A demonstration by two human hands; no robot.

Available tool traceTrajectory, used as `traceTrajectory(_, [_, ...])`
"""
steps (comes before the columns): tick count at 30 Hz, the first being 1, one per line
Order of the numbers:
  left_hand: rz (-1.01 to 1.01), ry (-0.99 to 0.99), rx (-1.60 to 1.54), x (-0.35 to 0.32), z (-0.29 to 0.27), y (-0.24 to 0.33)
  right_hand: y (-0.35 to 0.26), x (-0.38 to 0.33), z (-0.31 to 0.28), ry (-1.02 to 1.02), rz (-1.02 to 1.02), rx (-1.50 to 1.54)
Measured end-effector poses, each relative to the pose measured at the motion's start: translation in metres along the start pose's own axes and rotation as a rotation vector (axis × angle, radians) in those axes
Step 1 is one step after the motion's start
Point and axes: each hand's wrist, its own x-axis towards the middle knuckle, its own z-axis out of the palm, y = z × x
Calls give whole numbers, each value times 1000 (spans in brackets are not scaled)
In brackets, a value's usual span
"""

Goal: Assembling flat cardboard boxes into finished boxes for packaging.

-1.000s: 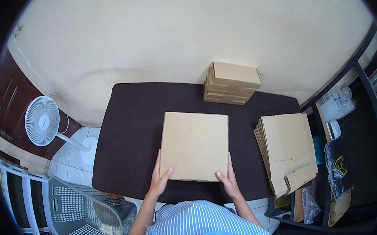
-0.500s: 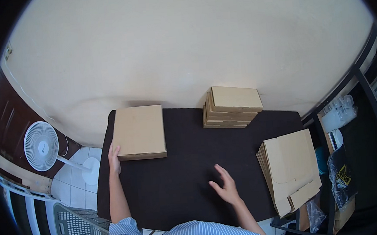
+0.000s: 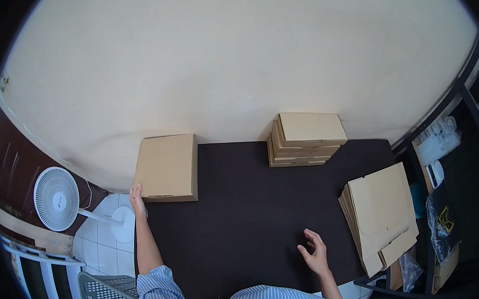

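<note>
"One square, closed brown cardboard box (image 3: 166, 167): where is it?"
"At the far left of the dark brown counter (image 3: 239, 227)."
"And the hands?"
"The left hand (image 3: 138, 202) touches its near left corner; whether it grips, I can't tell. The right hand (image 3: 316, 255) is empty, fingers loosely spread, near the flattened brown cardboard cartons (image 3: 381, 203)."

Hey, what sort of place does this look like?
Likely a small indoor workroom or storage corner: a dark table holds closed cardboard boxes and a stack of flattened cartons, with a shelving rack alongside.
</note>
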Motion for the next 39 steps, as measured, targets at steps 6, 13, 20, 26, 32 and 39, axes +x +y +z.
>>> traceTrajectory(6, [203,370,267,28,-19,-31,-11,-7,-6,-4,-146,-117])
traceTrajectory(13, [-168,740,490,-57,59,-2,15,-33,-66,538,-181,-360])
traceTrajectory(20, [-37,200,100,-236,130,19,51,-75,-133,859,-5,-465])
traceTrajectory(26, [-60,-216,171,-342,121,43,77,-96,-179,1013,189,-790])
traceTrajectory(32, [-107,-234,166,-367,84,57,96,-93,-201,1035,514,-637])
traceTrajectory(39, [-147,-206,176,-392,61,40,100,-89,-195,1085,602,-485])
